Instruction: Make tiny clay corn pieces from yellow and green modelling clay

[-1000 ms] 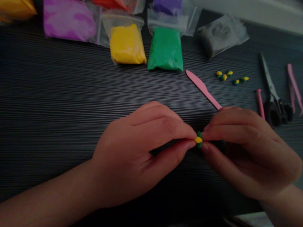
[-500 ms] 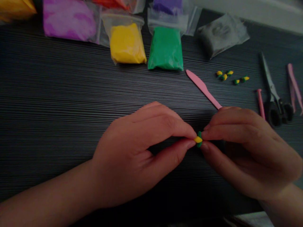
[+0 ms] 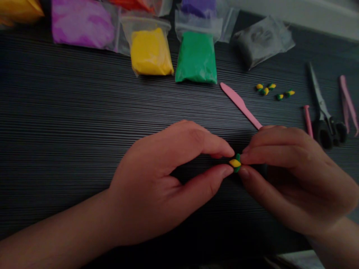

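Note:
Between the thumb and fingertips of my right hand [image 3: 294, 179] is a tiny clay corn cob [image 3: 235, 163], a yellow pointed body with green strips at its sides. My left hand [image 3: 165, 179] is open, its index finger and thumb parted on the left of the piece. The thumb tip lies very near the yellow end; whether it touches I cannot tell. A pink plastic knife [image 3: 241, 105] lies behind my right fingers, which cover its handle end. Several similar yellow-and-green clay pieces [image 3: 266, 91] rest beyond it on the dark table [image 3: 84, 112].
Along the back lie bags of clay: purple-pink [image 3: 82, 24], yellow [image 3: 151, 52], green [image 3: 197, 58], violet [image 3: 199, 7], red [image 3: 133, 3] and dark grey [image 3: 260, 41]. At right are scissors [image 3: 322, 108], a pink stick tool [image 3: 308, 121] and pink tweezers [image 3: 347, 101].
My left index finger has lifted off the clay corn cob, widening the gap to the thumb. The piece stays in my right hand, slightly turned and raised.

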`<control>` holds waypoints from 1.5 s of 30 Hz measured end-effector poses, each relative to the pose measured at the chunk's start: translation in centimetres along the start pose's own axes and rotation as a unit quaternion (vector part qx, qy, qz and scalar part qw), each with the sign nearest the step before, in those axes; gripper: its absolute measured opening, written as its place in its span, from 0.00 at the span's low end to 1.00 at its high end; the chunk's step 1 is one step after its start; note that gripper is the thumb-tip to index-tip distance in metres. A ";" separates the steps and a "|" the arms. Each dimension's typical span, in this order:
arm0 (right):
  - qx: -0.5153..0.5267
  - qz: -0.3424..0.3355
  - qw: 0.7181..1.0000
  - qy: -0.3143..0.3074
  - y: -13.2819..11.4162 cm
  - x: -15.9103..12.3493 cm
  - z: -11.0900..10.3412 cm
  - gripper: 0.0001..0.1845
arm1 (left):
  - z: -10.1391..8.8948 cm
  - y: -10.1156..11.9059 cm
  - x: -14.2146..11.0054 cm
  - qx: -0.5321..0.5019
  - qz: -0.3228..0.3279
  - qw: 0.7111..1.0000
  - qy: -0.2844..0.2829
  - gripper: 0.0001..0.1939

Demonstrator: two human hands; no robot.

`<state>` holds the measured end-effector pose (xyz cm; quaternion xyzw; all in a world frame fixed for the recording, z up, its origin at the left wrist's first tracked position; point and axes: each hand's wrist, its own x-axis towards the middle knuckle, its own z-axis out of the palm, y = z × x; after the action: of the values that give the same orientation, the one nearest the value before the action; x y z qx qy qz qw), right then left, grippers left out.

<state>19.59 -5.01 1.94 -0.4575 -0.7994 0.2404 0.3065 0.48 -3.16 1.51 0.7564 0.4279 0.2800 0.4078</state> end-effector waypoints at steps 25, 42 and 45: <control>-0.040 -0.050 0.998 0.022 0.2 0.1 0.1 0.10 | 0.1 -0.1 0.2 -0.020 -0.002 0.999 -0.045 0.05; -0.049 -0.023 0.998 0.010 -0.1 -0.4 -0.1 0.11 | -0.3 0.1 0.3 -0.038 -0.053 0.997 -0.052 0.05; -0.045 -0.024 0.999 0.018 -0.1 -0.2 0.0 0.12 | -0.3 0.1 0.4 -0.035 -0.054 0.996 -0.055 0.06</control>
<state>19.63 -5.26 1.90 -0.4558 -0.8144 0.1887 0.3055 0.48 -2.73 1.73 0.7314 0.4352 0.2309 0.4716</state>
